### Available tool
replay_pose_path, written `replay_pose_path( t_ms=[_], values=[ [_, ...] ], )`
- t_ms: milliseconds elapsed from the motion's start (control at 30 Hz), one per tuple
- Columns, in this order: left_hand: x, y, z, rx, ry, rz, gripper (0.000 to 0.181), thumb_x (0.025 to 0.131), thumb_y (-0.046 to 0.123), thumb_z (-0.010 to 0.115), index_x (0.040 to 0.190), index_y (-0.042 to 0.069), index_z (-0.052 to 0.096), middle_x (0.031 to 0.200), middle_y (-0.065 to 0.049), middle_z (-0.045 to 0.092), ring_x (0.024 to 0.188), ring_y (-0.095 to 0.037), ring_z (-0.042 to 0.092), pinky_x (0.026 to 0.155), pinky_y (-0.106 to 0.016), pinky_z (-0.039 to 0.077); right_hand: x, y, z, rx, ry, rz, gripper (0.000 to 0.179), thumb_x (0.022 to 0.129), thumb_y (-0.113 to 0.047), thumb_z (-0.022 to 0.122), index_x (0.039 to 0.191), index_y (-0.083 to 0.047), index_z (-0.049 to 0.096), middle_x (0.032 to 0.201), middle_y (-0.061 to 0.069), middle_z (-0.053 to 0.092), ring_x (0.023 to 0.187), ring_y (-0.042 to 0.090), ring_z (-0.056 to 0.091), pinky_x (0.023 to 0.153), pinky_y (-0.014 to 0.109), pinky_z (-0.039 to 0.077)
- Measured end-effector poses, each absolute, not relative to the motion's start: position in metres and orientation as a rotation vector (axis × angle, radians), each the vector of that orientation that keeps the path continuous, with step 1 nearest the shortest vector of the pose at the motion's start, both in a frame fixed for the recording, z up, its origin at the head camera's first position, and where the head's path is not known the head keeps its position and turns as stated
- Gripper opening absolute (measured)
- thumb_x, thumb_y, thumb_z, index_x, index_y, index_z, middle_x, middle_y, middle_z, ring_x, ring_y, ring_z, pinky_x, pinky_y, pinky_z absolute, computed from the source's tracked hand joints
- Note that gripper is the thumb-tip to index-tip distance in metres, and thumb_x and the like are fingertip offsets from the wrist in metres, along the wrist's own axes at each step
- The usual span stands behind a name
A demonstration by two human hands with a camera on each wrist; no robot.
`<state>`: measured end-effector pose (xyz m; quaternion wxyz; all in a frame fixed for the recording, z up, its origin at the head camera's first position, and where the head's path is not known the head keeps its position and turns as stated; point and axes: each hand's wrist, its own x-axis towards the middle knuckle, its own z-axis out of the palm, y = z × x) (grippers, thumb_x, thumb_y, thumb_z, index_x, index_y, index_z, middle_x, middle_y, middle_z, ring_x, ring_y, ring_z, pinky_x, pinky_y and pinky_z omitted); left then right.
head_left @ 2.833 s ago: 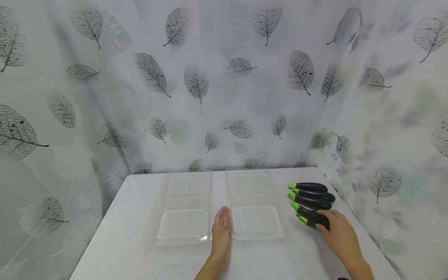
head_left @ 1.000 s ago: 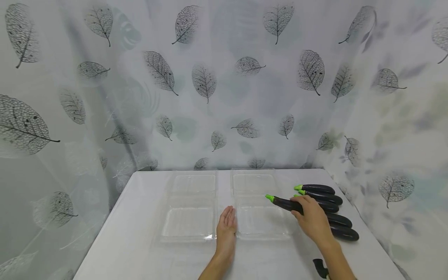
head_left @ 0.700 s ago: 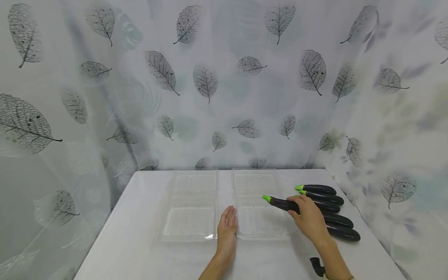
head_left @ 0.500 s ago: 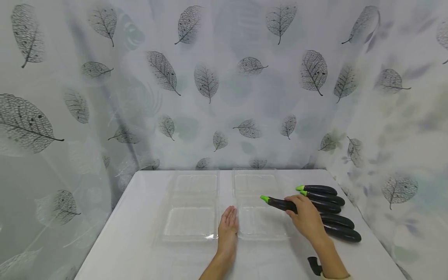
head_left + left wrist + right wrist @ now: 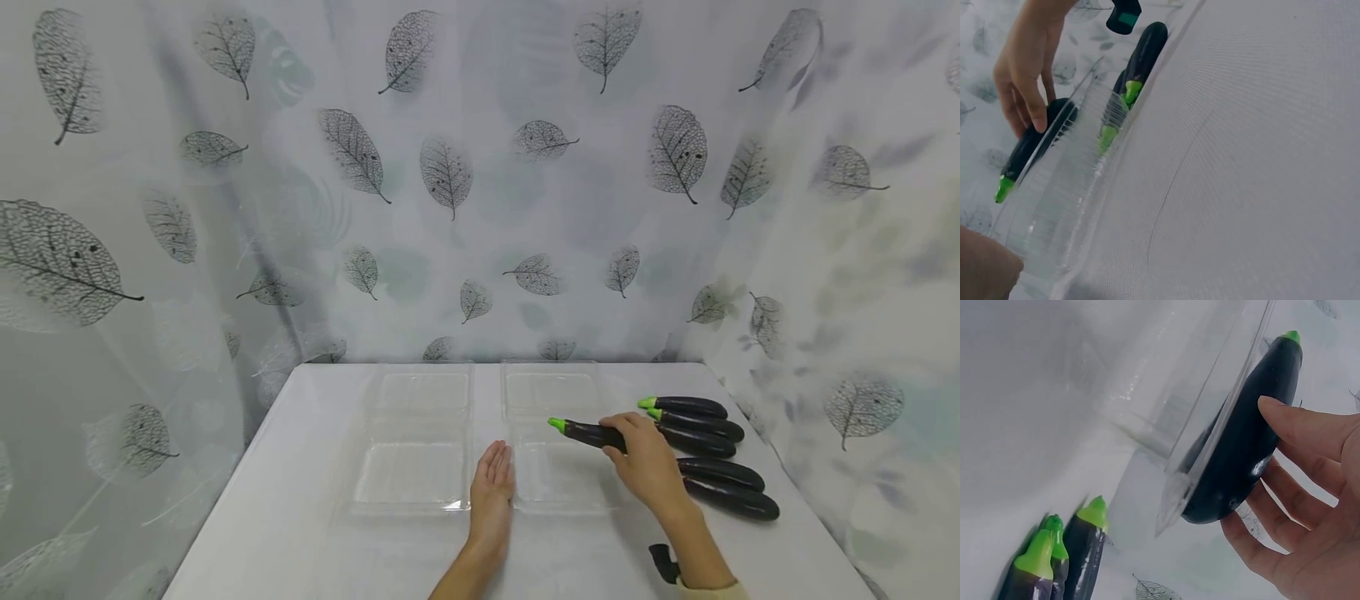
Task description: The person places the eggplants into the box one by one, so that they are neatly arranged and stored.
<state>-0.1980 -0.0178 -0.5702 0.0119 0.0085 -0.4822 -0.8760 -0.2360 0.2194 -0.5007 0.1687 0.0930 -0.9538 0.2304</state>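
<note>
My right hand (image 5: 645,458) holds a dark eggplant (image 5: 588,433) with a bright green stem end, thumb on one side and fingers on the other. The eggplant overlaps the near right clear plastic container (image 5: 562,505) in the head view, stem end pointing left. In the right wrist view the eggplant (image 5: 1241,437) is close over the container's rim (image 5: 1235,394). My left hand (image 5: 491,492) lies with fingers straight in the gap between the two near containers, beside the near right one's left side. In the left wrist view only part of that hand (image 5: 985,265) shows.
Several more eggplants (image 5: 731,498) lie in a loose column on the table's right side. Other clear containers stand near left (image 5: 408,508), far left (image 5: 423,375) and far right (image 5: 551,371). A leaf-print curtain (image 5: 480,208) surrounds the white table (image 5: 262,517).
My right hand has picked up an eggplant from the group at right and carried it left over the near right container, still drifting left. My left hand keeps its place by the container.
</note>
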Motion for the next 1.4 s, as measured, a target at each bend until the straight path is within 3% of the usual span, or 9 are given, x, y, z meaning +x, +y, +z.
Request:
replay_pose_path(
  t_ms=[467,833,1167,1400],
  values=[
    [-0.198,-0.018,-0.569,0.013,-1.462,-2.741,0.067,0.097,-0.021,0.034,0.160,-0.009,0.017,0.169,-0.029,0.014,0.158,-0.039,0.014,0.127,-0.040,0.020,-0.247,0.205,-0.507,0.336,-2.695,0.630,0.038,0.082,-0.003,0.087,0.118,-0.005,0.075,0.119,0.016,0.070,0.112,0.040,0.065,0.093,0.058,0.057],
    [-0.200,-0.016,-0.572,0.053,-1.516,-2.719,0.060,0.103,-0.015,0.037,0.160,-0.005,0.021,0.170,-0.025,0.019,0.158,-0.037,0.018,0.127,-0.039,0.023,-0.253,0.196,-0.518,0.351,-2.702,0.615,0.038,0.080,-0.001,0.088,0.116,-0.006,0.077,0.117,0.013,0.071,0.109,0.037,0.066,0.091,0.054,0.059],
    [-0.200,-0.017,-0.571,0.020,-1.477,-2.722,0.066,0.097,-0.020,0.036,0.160,-0.009,0.018,0.169,-0.029,0.016,0.158,-0.040,0.016,0.127,-0.040,0.021,-0.262,0.191,-0.532,0.332,-2.738,0.552,0.039,0.077,0.000,0.090,0.113,-0.008,0.078,0.114,0.011,0.072,0.107,0.035,0.066,0.089,0.055,0.057],
    [-0.200,-0.018,-0.571,0.054,-1.489,-2.731,0.065,0.099,-0.019,0.037,0.160,-0.007,0.019,0.169,-0.027,0.018,0.158,-0.037,0.018,0.126,-0.038,0.024,-0.264,0.187,-0.536,0.328,-2.755,0.521,0.039,0.076,0.000,0.090,0.113,-0.009,0.078,0.115,0.010,0.072,0.109,0.033,0.065,0.091,0.055,0.056]
  ],
)
